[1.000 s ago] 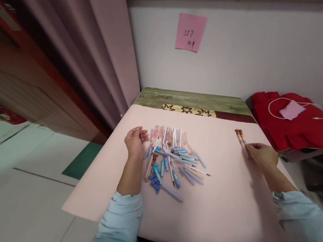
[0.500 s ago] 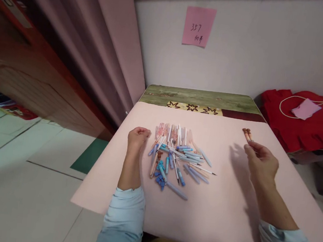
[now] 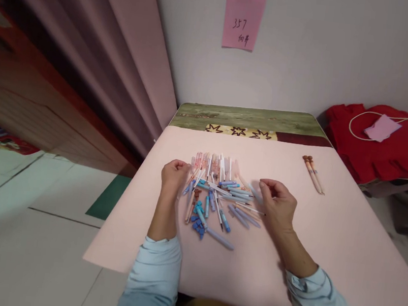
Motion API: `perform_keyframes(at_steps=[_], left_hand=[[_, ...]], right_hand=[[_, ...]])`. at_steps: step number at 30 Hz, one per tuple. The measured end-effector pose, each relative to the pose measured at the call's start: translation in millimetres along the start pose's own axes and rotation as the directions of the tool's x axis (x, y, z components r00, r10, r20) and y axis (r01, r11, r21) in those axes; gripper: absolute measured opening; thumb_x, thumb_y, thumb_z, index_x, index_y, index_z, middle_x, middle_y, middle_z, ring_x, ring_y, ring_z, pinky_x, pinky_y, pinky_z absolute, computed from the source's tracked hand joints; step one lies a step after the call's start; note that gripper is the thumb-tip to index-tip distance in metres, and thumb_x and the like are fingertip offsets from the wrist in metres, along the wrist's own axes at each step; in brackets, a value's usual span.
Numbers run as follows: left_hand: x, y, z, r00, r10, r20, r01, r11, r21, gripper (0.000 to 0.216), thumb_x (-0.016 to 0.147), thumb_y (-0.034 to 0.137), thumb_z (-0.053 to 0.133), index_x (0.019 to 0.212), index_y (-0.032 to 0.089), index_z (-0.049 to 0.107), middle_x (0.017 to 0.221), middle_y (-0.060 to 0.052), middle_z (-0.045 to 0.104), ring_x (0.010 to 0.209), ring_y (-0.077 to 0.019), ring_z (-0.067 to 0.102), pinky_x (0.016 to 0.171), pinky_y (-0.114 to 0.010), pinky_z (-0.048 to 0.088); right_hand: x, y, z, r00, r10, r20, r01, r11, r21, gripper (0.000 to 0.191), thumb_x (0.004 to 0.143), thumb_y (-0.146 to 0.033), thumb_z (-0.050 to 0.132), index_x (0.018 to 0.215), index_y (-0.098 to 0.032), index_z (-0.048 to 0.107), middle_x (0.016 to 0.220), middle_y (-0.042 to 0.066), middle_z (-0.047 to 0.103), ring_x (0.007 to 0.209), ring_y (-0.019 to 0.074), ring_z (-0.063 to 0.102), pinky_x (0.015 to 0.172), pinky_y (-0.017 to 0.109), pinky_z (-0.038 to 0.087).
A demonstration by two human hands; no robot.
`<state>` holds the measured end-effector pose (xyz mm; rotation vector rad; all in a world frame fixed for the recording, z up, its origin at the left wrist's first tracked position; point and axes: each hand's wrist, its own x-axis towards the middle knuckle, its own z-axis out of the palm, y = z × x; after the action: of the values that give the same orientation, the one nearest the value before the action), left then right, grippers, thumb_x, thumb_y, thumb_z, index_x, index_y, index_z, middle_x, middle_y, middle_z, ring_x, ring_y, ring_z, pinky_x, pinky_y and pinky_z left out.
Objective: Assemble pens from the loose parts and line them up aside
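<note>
My left hand (image 3: 174,173) rests at the left edge of a heap of pen parts, thumb and fingers pressed together; whatever is in them, if anything, is hidden. To the right of the heap is my right hand (image 3: 280,206), its fingers loosely curled, with a gap at the thumb and nothing seen between. Two pens (image 3: 313,175) with brown figure tops lie side by side at the far right. The heap has blue barrels (image 3: 219,238), white refills (image 3: 218,208), pinkish clear pieces (image 3: 203,161) in a row and small dark-blue pieces (image 3: 198,228).
Pale pink paper (image 3: 249,272) covers most of the table, with a green wood-patterned strip (image 3: 245,116) showing behind. A wall with a pink note (image 3: 242,23) stands beyond. Red cloth (image 3: 386,150) with a white cable lies at the right; a curtain (image 3: 134,55) hangs left.
My right hand has let go of the two pens, now lying on the paper, and has moved left to the heap. My left hand keeps its place. The view has shifted slightly.
</note>
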<state>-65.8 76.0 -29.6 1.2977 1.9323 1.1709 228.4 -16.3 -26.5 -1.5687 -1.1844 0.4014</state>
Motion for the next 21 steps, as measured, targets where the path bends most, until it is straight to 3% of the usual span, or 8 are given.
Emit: perform_keyframes(at_steps=[12,15,19,21], left_hand=[[-13.8,16.3,-8.2,0.985,0.043,0.166,-0.074,0.979,0.188,0.025,0.07,0.042,0.063,0.06,0.019,0.061,0.051,0.002,0.055,0.054,-0.0137,0.049,0.053,-0.025,0.035],[-14.6,20.9,-4.2,0.994,0.09,0.062,-0.099,0.984,0.151,0.026,0.071,0.042,0.064,0.059,0.019,0.06,0.052,0.003,0.053,0.054,-0.013,0.048,0.054,-0.024,0.036],[-15.2,30.0,2.4,0.969,0.156,-0.19,-0.177,0.979,-0.098,0.024,0.078,0.042,0.059,0.072,0.019,0.061,0.059,0.003,0.055,0.054,-0.0115,0.048,0.055,-0.023,0.039],[-17.7,34.2,2.8,0.957,0.167,-0.238,-0.218,0.954,-0.206,0.023,0.079,0.04,0.058,0.079,0.018,0.061,0.063,0.002,0.058,0.054,-0.0107,0.049,0.055,-0.022,0.04]], right_hand=[[-0.8,0.9,-5.8,0.993,-0.096,0.064,0.101,0.991,-0.089,0.02,0.085,-0.037,0.062,0.088,-0.021,0.073,0.079,0.001,0.068,0.061,0.013,0.054,0.062,0.026,0.044],[-0.8,0.8,-6.5,0.982,-0.124,0.144,0.141,0.983,-0.115,0.018,0.085,-0.035,0.061,0.086,-0.022,0.073,0.077,0.0,0.068,0.059,0.0124,0.055,0.059,0.025,0.042],[1.1,1.6,-8.6,0.95,-0.185,0.251,0.241,0.945,-0.219,0.019,0.087,-0.036,0.059,0.081,-0.024,0.073,0.072,-0.001,0.068,0.06,0.0123,0.056,0.059,0.024,0.039],[3.5,1.6,-11.5,0.927,-0.215,0.308,0.3,0.917,-0.262,0.022,0.087,-0.038,0.058,0.079,-0.024,0.073,0.071,-0.001,0.068,0.061,0.0123,0.057,0.058,0.024,0.038]])
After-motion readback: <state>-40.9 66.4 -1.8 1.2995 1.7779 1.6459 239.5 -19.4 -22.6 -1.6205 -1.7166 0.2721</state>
